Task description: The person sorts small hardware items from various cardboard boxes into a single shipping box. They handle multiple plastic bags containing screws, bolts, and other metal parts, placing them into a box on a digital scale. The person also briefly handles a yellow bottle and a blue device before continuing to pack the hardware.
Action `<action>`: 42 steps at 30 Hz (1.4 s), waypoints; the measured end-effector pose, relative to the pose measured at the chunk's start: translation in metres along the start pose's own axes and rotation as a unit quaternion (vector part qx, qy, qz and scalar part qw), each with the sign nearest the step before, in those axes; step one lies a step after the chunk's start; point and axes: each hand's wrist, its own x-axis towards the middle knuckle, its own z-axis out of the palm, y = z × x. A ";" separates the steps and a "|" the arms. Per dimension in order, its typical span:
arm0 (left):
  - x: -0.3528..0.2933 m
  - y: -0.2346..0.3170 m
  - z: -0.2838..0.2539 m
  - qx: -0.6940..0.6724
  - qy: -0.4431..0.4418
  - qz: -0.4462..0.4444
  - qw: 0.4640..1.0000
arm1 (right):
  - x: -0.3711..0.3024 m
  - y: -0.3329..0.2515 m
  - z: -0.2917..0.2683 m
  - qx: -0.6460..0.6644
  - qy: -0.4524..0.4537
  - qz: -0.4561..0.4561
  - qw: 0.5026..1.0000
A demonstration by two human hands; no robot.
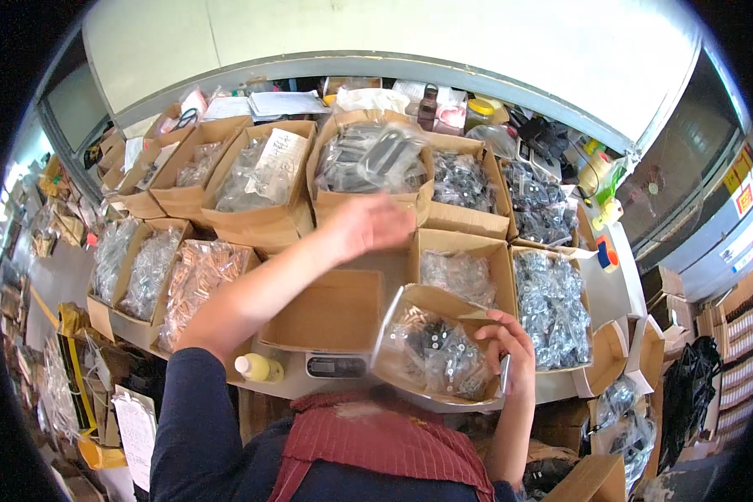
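My left hand (pixel 375 224) reaches across the middle, blurred, its fingers stretched out and nothing seen in them. Just beyond it, a clear bag of dark, handle-like parts (pixel 391 157), also blurred, is over a carton (pixel 368 201) full of similar bags. My right hand (pixel 513 345) grips the right rim of a tilted, open carton (pixel 385 360) close to my body. Inside that carton lie clear bags of small black and pale parts (pixel 443 351). A thin silvery object (pixel 504 374) shows by the right fingers; its kind is unclear.
An open carton (pixel 322 309) stands left of the tilted one, with a small digital scale (pixel 336 366) and a yellowish bottle (pixel 259 368) in front. Cartons of bagged parts surround them, including copper-coloured pieces (pixel 201 280) and silvery pieces (pixel 548 301). An orange-and-blue tape dispenser (pixel 607 253) sits right.
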 end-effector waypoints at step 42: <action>-0.025 -0.139 0.077 0.120 -0.139 -0.142 0.973 | 0.009 0.014 -0.013 -0.078 -0.018 0.028 0.996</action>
